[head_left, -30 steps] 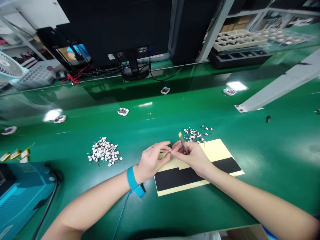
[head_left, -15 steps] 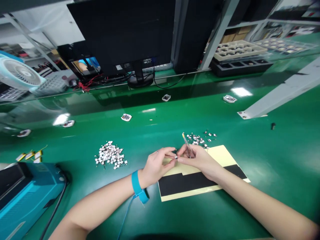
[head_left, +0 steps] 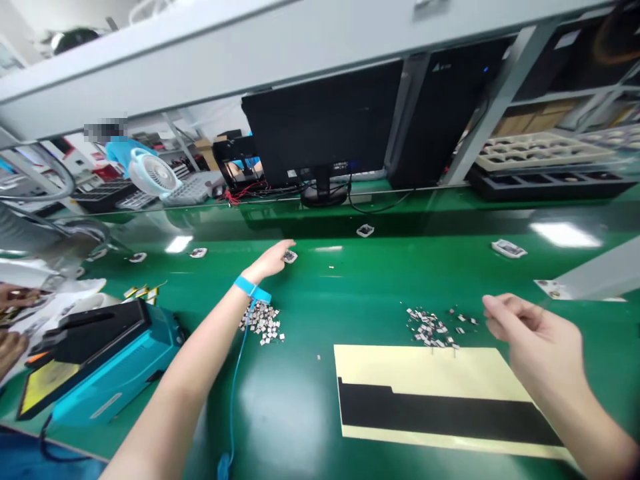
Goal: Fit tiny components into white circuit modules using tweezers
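Note:
My left hand (head_left: 270, 261), with a blue wrist strap (head_left: 251, 289), reaches over the far part of the green bench. Its index finger is stretched out past a small white-rimmed electronic unit (head_left: 290, 256); the fingers lie around or against it, and their undersides are hidden. A pile of small white-and-black parts (head_left: 265, 325) lies below that wrist. My right hand (head_left: 540, 340) is raised at the right edge of a pale yellow sheet (head_left: 425, 363) with a black strip, fingers curled and thumb pressed in. Whatever it holds is hidden. Loose small parts (head_left: 433, 328) lie left of it.
More white-rimmed units stand along the bench, one (head_left: 365, 230) behind and one (head_left: 509, 249) to the right. A blue machine (head_left: 120, 373) sits at left, near another person's hands (head_left: 11, 350). A monitor (head_left: 325, 127), a fan (head_left: 155, 173) and a slanted metal post (head_left: 595, 273) border the bench.
My hands have parted from over the sheet. The left has gone out to the far left unit, the right has moved rightward. The tweezers no longer show. The view has shifted up and left.

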The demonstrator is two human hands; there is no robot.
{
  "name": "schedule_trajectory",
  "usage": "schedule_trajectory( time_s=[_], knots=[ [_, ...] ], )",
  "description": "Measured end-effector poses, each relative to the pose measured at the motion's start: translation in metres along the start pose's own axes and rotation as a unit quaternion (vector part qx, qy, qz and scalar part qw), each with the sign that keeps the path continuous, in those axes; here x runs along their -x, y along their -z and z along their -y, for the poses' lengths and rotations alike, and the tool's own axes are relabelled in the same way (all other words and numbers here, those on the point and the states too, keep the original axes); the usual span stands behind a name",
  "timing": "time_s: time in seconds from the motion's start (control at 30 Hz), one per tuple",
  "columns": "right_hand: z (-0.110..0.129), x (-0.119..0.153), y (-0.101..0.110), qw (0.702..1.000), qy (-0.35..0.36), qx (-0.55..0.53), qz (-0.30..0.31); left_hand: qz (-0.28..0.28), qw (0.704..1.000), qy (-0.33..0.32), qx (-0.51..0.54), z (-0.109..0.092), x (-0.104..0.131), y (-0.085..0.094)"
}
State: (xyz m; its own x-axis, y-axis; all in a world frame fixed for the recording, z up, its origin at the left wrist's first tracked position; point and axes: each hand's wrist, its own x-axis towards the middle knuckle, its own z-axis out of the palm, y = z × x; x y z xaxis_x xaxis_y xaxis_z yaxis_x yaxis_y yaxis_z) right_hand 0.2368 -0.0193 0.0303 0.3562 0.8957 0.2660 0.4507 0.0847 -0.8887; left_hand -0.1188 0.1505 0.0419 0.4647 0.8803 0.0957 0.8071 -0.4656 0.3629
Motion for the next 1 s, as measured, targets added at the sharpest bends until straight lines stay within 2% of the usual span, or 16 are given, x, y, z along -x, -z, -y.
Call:
schedule_trajectory(
  time_s=[0.1,0.2,0.23,0.3,0.37,0.47,0.53,0.63,0.7,0.73,0.8,0.87,0.93,1.0],
  knots=[
    [-0.005,0.0,-0.002,0.999,0.028,-0.015,0.029,0.025,0.999,0.011,-0.021,0.026,-0.012,-0.014],
    [-0.013,0.005,-0.015,0.985,0.151,0.053,0.065,0.032,0.999,0.008,-0.039,0.036,-0.015,-0.024],
    [-0.016,0.008,-0.021,0.971,0.217,0.071,0.068,0.03,0.999,0.009,-0.043,0.037,-0.014,-0.026],
    [-0.019,0.017,-0.034,0.922,0.367,0.1,0.072,0.02,0.999,0.019,-0.047,0.038,-0.013,-0.028],
    [-0.019,0.029,-0.047,0.873,0.465,0.117,0.091,-0.001,0.998,0.038,-0.044,0.036,-0.012,-0.029],
    [-0.017,0.048,-0.064,0.832,0.525,0.132,0.12,-0.043,0.997,0.058,-0.025,0.026,-0.01,-0.025],
    [-0.014,0.059,-0.074,0.812,0.55,0.139,0.133,-0.068,0.996,0.049,-0.003,0.011,-0.008,-0.017],
    [-0.003,0.069,-0.086,0.808,0.55,0.139,0.159,-0.095,0.995,0.008,0.035,-0.024,-0.001,0.004],
    [0.015,0.068,-0.088,0.836,0.507,0.106,0.178,-0.118,0.989,-0.031,0.086,-0.053,0.008,0.02],
    [0.029,0.065,-0.086,0.855,0.478,0.077,0.185,-0.141,0.976,-0.059,0.155,-0.068,0.014,0.028],
    [0.063,0.055,-0.077,0.889,0.419,0.006,0.185,-0.159,0.931,-0.102,0.312,-0.096,0.027,0.042],
    [0.1,0.041,-0.061,0.911,0.379,-0.028,0.157,-0.161,0.873,-0.106,0.448,-0.12,0.042,0.052],
    [0.129,0.029,-0.044,0.928,0.339,-0.087,0.127,-0.145,0.825,-0.088,0.54,-0.137,0.056,0.059],
    [0.147,0.021,-0.032,0.937,0.297,-0.145,0.116,-0.116,0.795,-0.084,0.59,-0.147,0.068,0.062]
  ],
)
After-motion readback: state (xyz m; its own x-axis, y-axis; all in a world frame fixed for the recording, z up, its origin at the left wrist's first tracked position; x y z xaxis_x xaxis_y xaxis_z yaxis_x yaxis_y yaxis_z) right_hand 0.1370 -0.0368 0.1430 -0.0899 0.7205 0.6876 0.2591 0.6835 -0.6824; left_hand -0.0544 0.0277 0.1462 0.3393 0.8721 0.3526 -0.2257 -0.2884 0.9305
